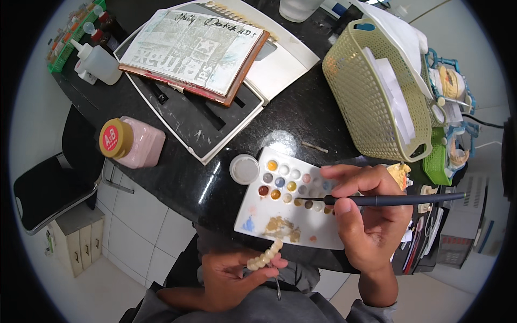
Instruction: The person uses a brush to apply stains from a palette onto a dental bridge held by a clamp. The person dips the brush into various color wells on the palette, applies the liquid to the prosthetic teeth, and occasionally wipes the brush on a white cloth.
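My left hand point(229, 277) pinches a curved row of cream false teeth point(265, 255) on a thin metal holder, low in the middle, just below the palette. My right hand point(366, 215) grips a thin dark brush point(398, 200) lying sideways, its tip over the small colour wells of a white paint palette point(258, 212). The palette rests on the black counter point(301, 116) and bears a brown smear and a blue smear on its near part. A small round white lid point(244, 169) lies at the palette's left corner.
A pink bottle with a yellow cap point(132, 141) lies on the counter's left. Behind it sit an open white case point(194, 116) with a worn booklet point(191, 51) and a white squeeze bottle point(99, 62). A beige basket point(371, 91) stands right. A dark chair point(48, 188) is below left.
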